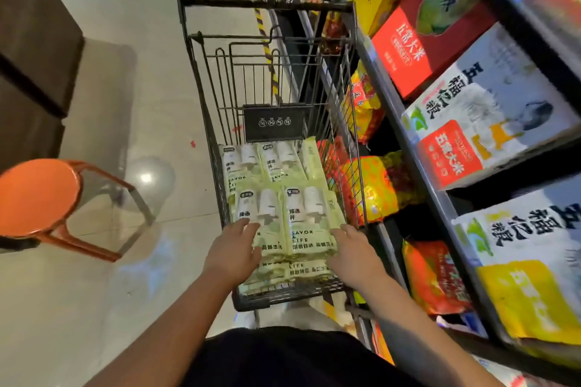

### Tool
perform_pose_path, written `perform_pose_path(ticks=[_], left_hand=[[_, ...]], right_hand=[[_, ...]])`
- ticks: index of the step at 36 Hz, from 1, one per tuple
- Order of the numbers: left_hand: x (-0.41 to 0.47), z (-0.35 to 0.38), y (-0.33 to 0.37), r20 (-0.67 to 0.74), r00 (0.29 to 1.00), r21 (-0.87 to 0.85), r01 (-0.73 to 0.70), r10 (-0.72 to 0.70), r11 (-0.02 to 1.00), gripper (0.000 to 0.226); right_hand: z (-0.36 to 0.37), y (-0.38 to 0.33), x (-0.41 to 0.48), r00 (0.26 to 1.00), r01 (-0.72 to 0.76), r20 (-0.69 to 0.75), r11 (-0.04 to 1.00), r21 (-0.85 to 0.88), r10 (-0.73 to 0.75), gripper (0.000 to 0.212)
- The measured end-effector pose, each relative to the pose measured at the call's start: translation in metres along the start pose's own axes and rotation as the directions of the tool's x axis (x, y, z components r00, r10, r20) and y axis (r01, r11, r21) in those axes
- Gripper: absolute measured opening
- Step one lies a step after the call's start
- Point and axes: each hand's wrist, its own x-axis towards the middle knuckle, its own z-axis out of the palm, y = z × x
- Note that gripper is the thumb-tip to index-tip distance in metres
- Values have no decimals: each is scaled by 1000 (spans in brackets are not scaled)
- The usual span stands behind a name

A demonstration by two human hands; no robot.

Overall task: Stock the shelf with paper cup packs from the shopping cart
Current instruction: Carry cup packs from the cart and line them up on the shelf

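A black wire shopping cart point(201, 72) stands in the aisle in front of me. Several pale green paper cup packs point(295, 217) lie stacked flat in its basket, printed with white cups. My left hand point(234, 250) rests on the left side of the nearest top pack, fingers spread. On the right edge of the same stack lies my right hand point(352, 253), fingers extended. Neither hand has closed around a pack. More packs point(267, 163) lie farther back in the basket.
A grey metal shelf point(418, 163) runs along the right, holding boxed and bagged rice point(490, 110) and red-yellow bags point(377, 185) lower down. An orange stool point(37, 195) stands on the tiled floor to the left. A dark brown counter point(34, 41) fills the far left.
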Motion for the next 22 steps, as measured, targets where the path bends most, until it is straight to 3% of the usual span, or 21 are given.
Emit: perform_pose_path(ticks=[9, 16, 18, 22], left_hand=[[52, 2, 6, 79, 986, -3, 151, -150, 989, 60], [97, 28, 5, 191, 932, -22, 317, -308, 948, 66], [105, 37, 3, 228, 908, 15, 359, -353, 933, 72], [119, 55, -2, 263, 855, -18, 468, -447, 884, 89]], right_hand=[[-11, 8, 90, 984, 59, 164, 993, 98, -74, 63], [6, 25, 154, 965, -2, 259, 985, 174, -44, 56], [11, 24, 166, 959, -14, 281, 990, 137, -25, 63], [23, 21, 185, 960, -85, 277, 981, 172, 34, 99]])
